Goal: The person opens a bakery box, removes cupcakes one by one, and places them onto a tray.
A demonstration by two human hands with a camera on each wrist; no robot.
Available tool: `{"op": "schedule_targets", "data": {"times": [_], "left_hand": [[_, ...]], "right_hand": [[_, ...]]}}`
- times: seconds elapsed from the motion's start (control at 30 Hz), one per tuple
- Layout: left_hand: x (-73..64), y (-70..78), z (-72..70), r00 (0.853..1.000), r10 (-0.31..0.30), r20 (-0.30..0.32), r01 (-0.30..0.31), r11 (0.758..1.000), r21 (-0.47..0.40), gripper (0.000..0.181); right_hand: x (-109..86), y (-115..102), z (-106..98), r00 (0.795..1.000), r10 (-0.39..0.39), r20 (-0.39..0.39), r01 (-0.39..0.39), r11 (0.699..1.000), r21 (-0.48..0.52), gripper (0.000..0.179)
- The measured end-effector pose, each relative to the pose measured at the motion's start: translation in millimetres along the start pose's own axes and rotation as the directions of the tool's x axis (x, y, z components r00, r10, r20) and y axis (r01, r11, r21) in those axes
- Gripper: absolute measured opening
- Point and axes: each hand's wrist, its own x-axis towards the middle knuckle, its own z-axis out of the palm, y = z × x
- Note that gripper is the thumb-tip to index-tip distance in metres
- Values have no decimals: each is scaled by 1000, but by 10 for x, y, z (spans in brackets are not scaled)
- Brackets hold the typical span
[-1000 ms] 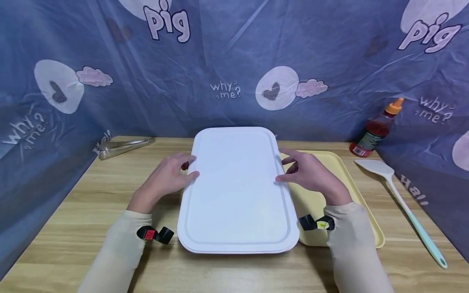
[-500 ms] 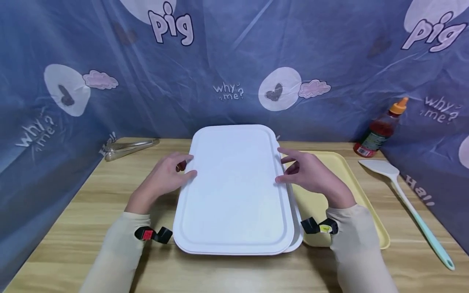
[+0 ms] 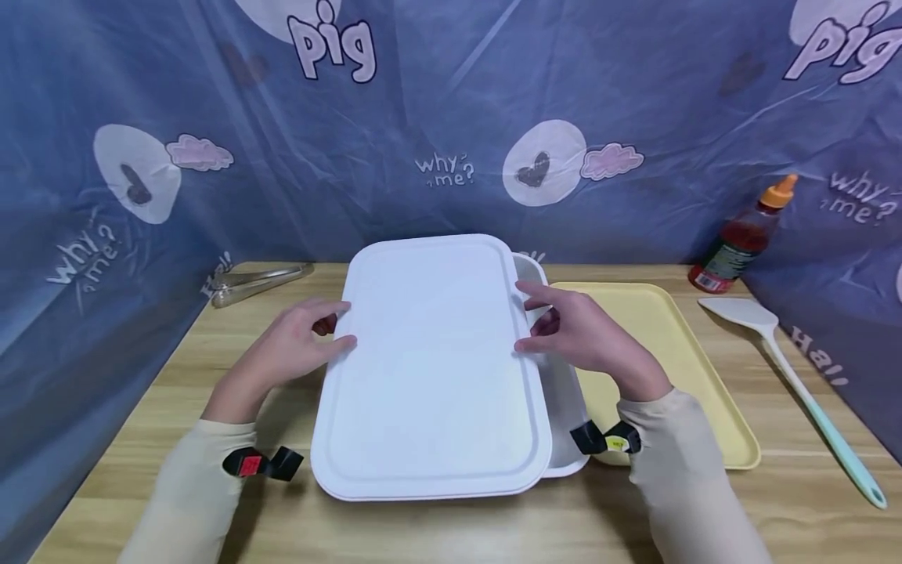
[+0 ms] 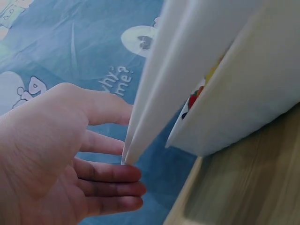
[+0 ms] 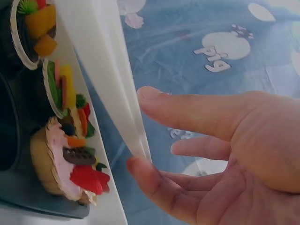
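Observation:
A large white lid (image 3: 431, 368) with rounded corners is raised over a white box (image 3: 566, 392), whose right side shows from beneath it. The left hand (image 3: 290, 338) pinches the lid's left edge between thumb and fingers. On the opposite edge the right hand (image 3: 583, 330) has the same kind of pinch. In the right wrist view, the box holds a dark pan (image 5: 18, 185) with filled tarts, one of them a tart (image 5: 70, 161) with pink cream and red topping. Through the gap in the left wrist view, red and yellow bits (image 4: 199, 93) show. Most of the box's inside is hidden.
A yellow tray (image 3: 658, 368) lies right of the box, partly under the right forearm. Farther right are a white turner (image 3: 778, 356) with a green handle and a red sauce bottle (image 3: 740, 243). Metal tongs (image 3: 261, 283) lie at the back left. Printed blue cloth (image 3: 395, 117) encloses the table.
Both hands have carried the lid leftward off the box. The box's right side, first covered, now shows along with part of its inside.

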Motion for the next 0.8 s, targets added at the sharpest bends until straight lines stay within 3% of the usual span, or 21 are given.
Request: {"op": "schedule_targets", "data": {"times": [0.37, 0.63, 0.8], "left_hand": [[-211, -140, -267, 999, -48, -4, 48, 998, 33, 56], [-431, -340, -458, 997, -66, -39, 68, 995, 71, 58], [-584, -472, -587, 997, -68, -45, 73, 991, 110, 58]], "right_hand": [[115, -293, 243, 998, -27, 51, 28, 999, -27, 84], [214, -574, 469, 995, -57, 77, 59, 998, -33, 87], [282, -748, 618, 993, -26, 111, 26, 1000, 3, 90]]}}
